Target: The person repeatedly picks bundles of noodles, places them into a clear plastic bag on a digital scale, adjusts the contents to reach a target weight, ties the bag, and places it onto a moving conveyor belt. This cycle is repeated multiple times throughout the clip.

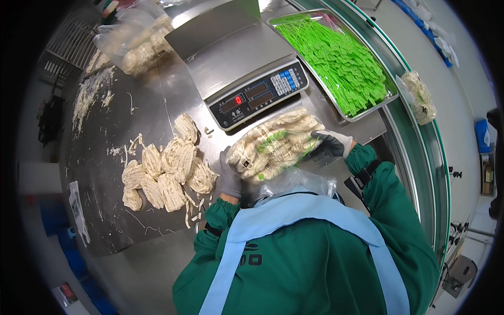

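Observation:
A clear printed bag of pale noodles (275, 144) is held up in front of my chest, just below the scale. My left hand (229, 176), in a grey glove, grips its left end. My right hand (333, 144), also gloved, closes around its right end, with some fingers hidden behind the bag. The bag's loose clear plastic end (299, 182) hangs toward my apron. Left of my left hand, several loose noodle bundles (170, 173) lie piled on the steel table (105, 178), with broken strands around them.
A digital scale (257, 97) with a wide steel pan stands ahead. To its right, a metal tray (374, 109) holds green plastic strips (336, 63). A filled bag (418, 97) rests on the green-edged conveyor at right. More bagged noodles (144, 50) sit far left.

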The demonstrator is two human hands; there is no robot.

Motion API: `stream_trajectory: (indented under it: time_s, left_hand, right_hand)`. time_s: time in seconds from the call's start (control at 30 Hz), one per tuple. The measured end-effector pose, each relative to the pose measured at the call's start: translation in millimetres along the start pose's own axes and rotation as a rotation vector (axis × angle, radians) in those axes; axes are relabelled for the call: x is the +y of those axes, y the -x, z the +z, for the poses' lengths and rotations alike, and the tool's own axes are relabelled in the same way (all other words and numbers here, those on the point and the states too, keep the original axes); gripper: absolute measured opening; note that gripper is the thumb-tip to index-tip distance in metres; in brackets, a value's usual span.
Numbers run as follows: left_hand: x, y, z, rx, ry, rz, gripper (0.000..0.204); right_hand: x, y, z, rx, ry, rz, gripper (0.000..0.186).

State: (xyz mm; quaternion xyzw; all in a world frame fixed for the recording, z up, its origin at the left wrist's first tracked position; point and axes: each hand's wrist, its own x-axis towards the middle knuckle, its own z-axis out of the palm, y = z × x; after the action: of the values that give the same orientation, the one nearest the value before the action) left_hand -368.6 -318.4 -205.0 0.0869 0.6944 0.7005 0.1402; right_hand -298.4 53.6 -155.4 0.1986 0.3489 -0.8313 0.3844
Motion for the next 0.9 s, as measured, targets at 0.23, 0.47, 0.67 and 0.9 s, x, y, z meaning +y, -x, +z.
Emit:
stream_trajectory:
  time_s: [0.23, 0.47, 0.67, 0.9]
  left_hand:
    - [67.1, -14.0, 33.6, 0.2, 0.374, -0.197, 0.047]
    - [155.3, -43.5, 122.1, -0.369, 1.184, 0.036, 0.06]
    - [95.4, -91.3, 256.1, 0.012, 0.049, 0.009, 0.041]
    - [16.2, -156.7, 248.4, 0.22, 0.061, -0.365, 0.042]
  right_hand:
    - [38.3, 5.3, -5.9, 0.147, -0.185, -0.238, 0.039]
    - [-0.6, 91.4, -84.1, -0.234, -0.59, -0.538, 0.049]
    - [-51.5, 206.6, -185.8, -0.093, -0.64, -1.096, 0.05]
    - [-142.1, 241.0, -374.8, 0.391, -0.666, -1.183, 0.036]
